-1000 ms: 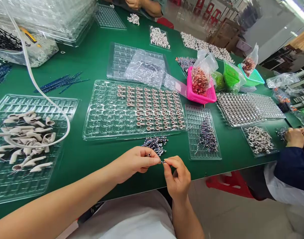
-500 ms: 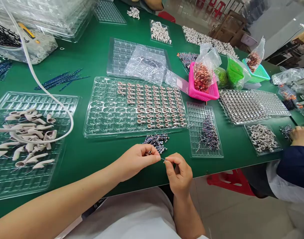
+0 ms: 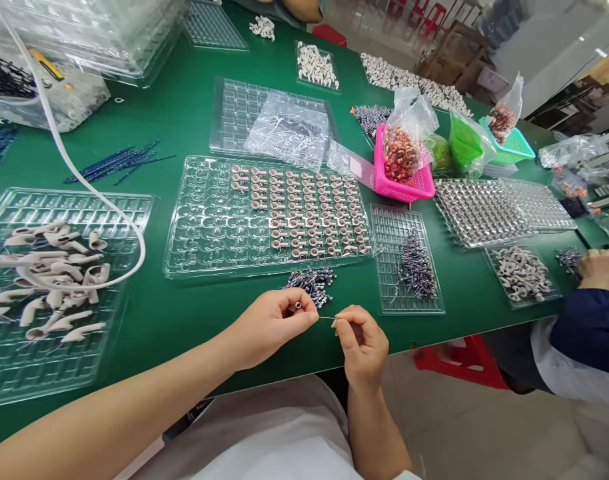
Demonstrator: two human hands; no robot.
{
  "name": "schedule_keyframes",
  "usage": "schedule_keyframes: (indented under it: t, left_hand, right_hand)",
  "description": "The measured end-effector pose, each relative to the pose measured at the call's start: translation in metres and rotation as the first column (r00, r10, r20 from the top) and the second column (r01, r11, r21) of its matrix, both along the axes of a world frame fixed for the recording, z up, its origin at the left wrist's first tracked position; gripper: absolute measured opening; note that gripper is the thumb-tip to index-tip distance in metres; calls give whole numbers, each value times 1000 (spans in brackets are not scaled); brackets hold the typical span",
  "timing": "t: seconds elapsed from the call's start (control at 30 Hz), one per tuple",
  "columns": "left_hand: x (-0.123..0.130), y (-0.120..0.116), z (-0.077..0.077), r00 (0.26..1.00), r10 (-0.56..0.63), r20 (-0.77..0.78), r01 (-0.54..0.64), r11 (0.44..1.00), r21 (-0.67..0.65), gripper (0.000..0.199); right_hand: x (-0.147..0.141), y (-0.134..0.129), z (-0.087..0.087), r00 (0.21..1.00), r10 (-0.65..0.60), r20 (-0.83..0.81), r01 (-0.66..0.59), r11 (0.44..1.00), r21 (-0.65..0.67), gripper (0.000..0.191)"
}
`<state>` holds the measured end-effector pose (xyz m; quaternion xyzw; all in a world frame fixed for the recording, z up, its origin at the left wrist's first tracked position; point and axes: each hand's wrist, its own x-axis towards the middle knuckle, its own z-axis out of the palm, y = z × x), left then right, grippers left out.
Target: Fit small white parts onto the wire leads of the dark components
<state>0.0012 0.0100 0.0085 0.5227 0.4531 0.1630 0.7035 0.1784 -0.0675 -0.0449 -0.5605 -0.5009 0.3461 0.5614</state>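
My left hand (image 3: 282, 323) is closed, with a small round-ended part (image 3: 298, 305) showing between its curled fingers. From its fingertips a short thin wire (image 3: 326, 317) runs across to my right hand (image 3: 365, 343), which pinches the other end between thumb and index finger. Just beyond my hands lies a heap of small wired parts (image 3: 312, 283). Behind that heap sits a clear moulded tray (image 3: 204, 257), its right side filled with rows of whitish shells, each with a round opening and a stem. What else my palms may hold is hidden.
Right of my hands is a smaller tray (image 3: 387, 300) with dark wired parts. A pink basket (image 3: 407, 190) stands behind it. At left, a tray (image 3: 49, 380) bears loose shells beneath a white cable (image 3: 77, 157). A co-worker's hand (image 3: 600, 270) is at far right.
My hands have drawn slightly apart, and a longer stretch of wire shows between them. The view has shifted a little, so the table's things appear slightly further left.
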Motion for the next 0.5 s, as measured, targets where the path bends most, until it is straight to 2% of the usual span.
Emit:
schedule_keyframes:
  t: [0.13, 0.33, 0.43, 0.5]
  left_hand:
    - [-1, -3, 1, 1000, 11, 1, -11, 998, 56, 20]
    - [-8, 4, 4, 998, 52, -37, -44, 983, 178, 26]
    - [-11, 4, 5, 998, 43, -34, -34, 970, 241, 29]
    - [-12, -1, -1, 999, 42, -21, -35, 967, 252, 31]
  right_hand:
    - [-1, 1, 0, 998, -14, -69, 13, 1000, -14, 6]
    - [-1, 6, -7, 954, -101, -283, 106, 994, 3, 9]
    - [-4, 8, -3, 946, -131, -296, 126, 991, -38, 10]
    - [-7, 8, 2, 949, -162, -270, 140, 985, -100, 9]
